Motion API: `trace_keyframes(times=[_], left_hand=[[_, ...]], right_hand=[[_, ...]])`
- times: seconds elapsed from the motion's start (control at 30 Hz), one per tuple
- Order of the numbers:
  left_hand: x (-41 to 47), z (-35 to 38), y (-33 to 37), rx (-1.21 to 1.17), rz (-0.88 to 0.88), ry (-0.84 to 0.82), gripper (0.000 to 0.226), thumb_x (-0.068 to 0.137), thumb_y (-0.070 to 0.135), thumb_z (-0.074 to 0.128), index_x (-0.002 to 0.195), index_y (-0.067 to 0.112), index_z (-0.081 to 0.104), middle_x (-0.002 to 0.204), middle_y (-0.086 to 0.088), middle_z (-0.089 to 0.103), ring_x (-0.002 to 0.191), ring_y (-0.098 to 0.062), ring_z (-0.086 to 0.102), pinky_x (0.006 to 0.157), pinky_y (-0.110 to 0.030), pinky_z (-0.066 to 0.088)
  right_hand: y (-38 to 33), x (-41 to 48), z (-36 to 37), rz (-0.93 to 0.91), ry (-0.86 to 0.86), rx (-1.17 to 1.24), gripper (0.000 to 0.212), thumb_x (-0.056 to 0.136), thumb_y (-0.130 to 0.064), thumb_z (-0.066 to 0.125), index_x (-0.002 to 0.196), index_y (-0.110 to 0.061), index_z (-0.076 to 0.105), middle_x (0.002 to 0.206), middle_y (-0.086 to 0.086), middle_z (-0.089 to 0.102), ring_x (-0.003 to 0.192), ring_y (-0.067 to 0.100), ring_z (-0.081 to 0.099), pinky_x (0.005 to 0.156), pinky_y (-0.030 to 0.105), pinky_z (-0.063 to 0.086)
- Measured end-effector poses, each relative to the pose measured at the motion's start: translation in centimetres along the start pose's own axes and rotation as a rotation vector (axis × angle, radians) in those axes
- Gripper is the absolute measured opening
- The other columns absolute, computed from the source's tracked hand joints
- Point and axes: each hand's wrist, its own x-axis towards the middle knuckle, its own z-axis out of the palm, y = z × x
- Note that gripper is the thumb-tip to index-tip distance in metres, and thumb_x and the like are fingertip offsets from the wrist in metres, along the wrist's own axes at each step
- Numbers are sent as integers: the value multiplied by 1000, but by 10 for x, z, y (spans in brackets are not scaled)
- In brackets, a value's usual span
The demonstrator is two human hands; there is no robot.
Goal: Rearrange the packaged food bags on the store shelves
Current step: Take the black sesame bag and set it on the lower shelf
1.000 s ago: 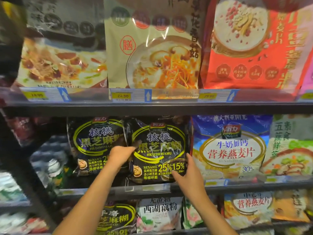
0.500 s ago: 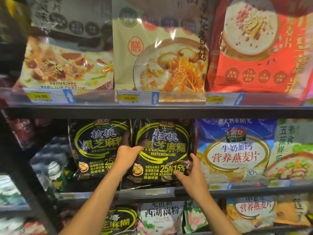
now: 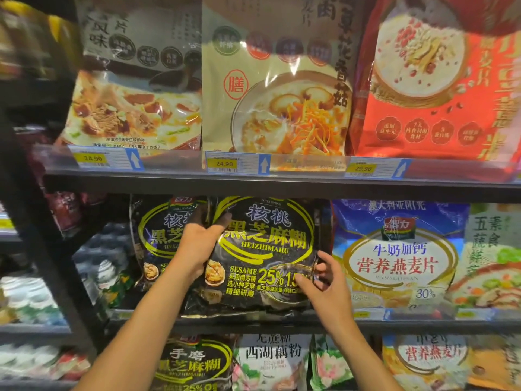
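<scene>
Head view: black sesame bag [image 3: 265, 249] is glossy black, with a yellow-green ring and lettering, a walnut picture lower left and "25%" lower right. It stands on the middle shelf [image 3: 394, 323]. Its top is level with the underside of the upper shelf [image 3: 282, 184], and its bottom edge overhangs the shelf lip.

Left hand [image 3: 197, 246] grips the bag's upper-left edge, thumb on the front, fingers tucked behind. Right hand [image 3: 324, 280] pinches the lower-right corner, thumb over the print, fingers round the side edge.

Twin black bag [image 3: 158, 238] is just left, partly behind. Blue oat bag [image 3: 394, 258] is just right.

Vs 0.5 s ago: the held bag and left hand now cover the right part of the twin's lettering, which was fully readable. Both hands are on the same edges as before.
</scene>
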Motion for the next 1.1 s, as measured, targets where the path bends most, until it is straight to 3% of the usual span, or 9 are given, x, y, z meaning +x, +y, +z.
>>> trace_keyframes(times=[0.07,0.13,0.2,0.27,0.5,0.7,0.8,0.93,1.1], left_hand=[[-7,-7,-2,-34,-34,-14,23,92,32,78,103,14,67,93,-4,78,84,-26,72,72,-32,55],[-17,-14,-5,-46,-77,9,44,84,47,83,86,13,54,76,-8,64,72,-24,62,63,-35,48],[-31,-17,-6,-46,-80,19,38,89,41,79,83,16,50,70,0,63,68,-20,62,65,-33,47],[-50,-17,-6,-76,-84,-23,11,98,27,69,102,18,65,86,7,80,78,-13,77,69,-29,57],[-117,-11,-10,-148,-213,7,28,100,24,65,125,10,67,111,-13,80,105,-35,75,103,-59,54],[-185,-9,-23,-124,-229,53,44,91,39,70,127,14,67,116,-14,78,109,-35,74,105,-57,53],[-224,-22,-42,-108,-326,-48,68,78,55,84,133,21,63,127,-7,75,120,-29,71,111,-53,48],[-261,-27,-56,55,-297,-68,82,64,55,87,135,27,58,122,6,77,115,-14,72,101,-29,54],[-267,-38,-54,156,-234,54,88,55,72,90,129,35,61,118,5,78,113,-19,73,111,-48,49]], right_hand=[[0,-1,-8,-36,-39,35,72,72,-27,94,129,-42,53,123,-2,62,112,13,64,101,33,53],[1,-2,-16,-4,-121,62,101,55,-49,98,141,-41,46,133,-3,62,120,17,64,99,38,55],[-1,-1,-26,94,-174,125,125,47,-55,98,152,-36,35,139,-2,58,122,21,64,96,39,58],[-3,1,-36,181,-229,157,128,46,-61,96,155,-34,35,141,-1,57,124,22,64,102,47,56],[-14,-25,-50,334,-510,220,79,64,-47,95,131,-22,61,117,5,78,108,28,75,103,53,54],[-15,-49,-70,300,-531,310,56,75,-21,87,126,-17,65,114,12,78,103,37,75,98,58,56],[-15,-59,-75,283,-553,297,66,71,-28,94,129,-15,64,115,10,78,104,34,76,99,58,55],[-15,-67,-73,264,-578,280,66,70,-31,94,127,-19,65,114,7,79,104,31,76,100,58,55],[-21,-76,-53,211,-587,265,38,85,-14,81,119,-22,67,107,1,80,96,20,78,85,40,61]])
